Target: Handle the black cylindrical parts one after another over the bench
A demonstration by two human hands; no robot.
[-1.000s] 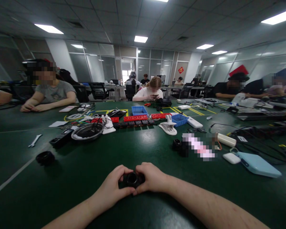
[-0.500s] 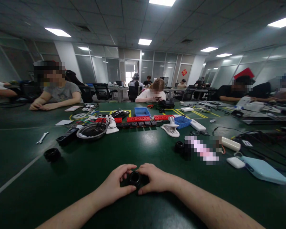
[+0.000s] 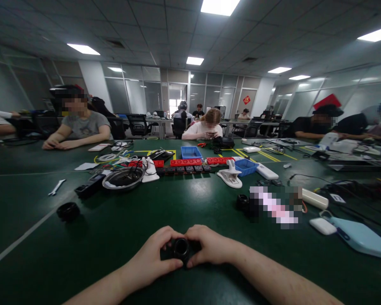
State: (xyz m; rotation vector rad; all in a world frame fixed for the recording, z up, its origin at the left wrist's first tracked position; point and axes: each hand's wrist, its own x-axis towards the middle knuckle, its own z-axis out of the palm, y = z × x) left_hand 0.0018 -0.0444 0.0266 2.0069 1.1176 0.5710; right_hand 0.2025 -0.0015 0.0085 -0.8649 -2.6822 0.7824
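Note:
Close in front of me on the green table, a short black hollow cylinder point(image 3: 180, 255) stands upright with its round opening facing up. It looks like a ring-shaped fitting or lens part; its exact kind does not show. From the left, my left hand point(image 3: 154, 255) curls around it, thumb at the near side and fingertips at the far side. My right hand point(image 3: 211, 245) closes in from the other side in the same way. The fingertips of both hands almost meet. A similar black ring part point(image 3: 68, 211) lies off to the left, and another black part point(image 3: 242, 202) stands to the right.
A wrench point(image 3: 56, 187) and a metal bowl point(image 3: 123, 188) lie left. Red strips point(image 3: 186, 162), blue trays point(image 3: 191, 152) and a white clamp point(image 3: 230, 176) sit mid-table. A light-blue case point(image 3: 362, 235) and cables are right. A co-worker point(image 3: 85, 127) sits across at left.
Both hands have closed in slightly around the black cylinder, which sits a little lower in the picture. The camera view has tilted a bit, shifting the whole scene downward.

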